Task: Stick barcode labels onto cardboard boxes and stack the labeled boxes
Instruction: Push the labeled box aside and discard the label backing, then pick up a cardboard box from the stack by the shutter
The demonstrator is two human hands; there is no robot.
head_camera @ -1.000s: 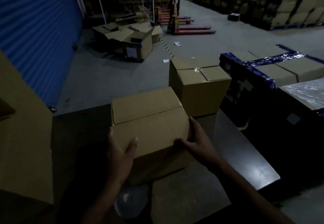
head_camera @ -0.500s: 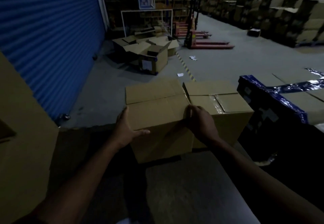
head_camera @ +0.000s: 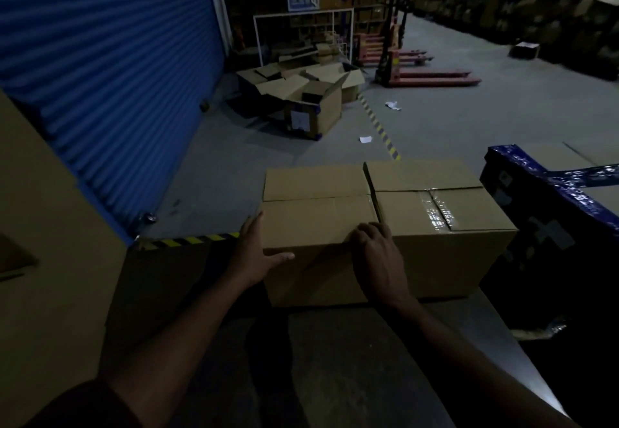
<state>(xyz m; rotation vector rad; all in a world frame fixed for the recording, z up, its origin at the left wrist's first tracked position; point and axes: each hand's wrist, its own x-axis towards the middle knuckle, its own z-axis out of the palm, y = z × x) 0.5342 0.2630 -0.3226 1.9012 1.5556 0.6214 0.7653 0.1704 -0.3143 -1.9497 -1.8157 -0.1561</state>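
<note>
Two cardboard boxes stand side by side, touching, at the far end of a dark table. At far left a large cardboard wall rises before a blue roller shutter. Next, the left hand lies flat against the left side of the near box, fingers straight, thumb spread across its front face. The right hand curls over that box's top front edge near its right corner. The taped box sits to the right. Beyond it are dark cartons with blue tape.
</note>
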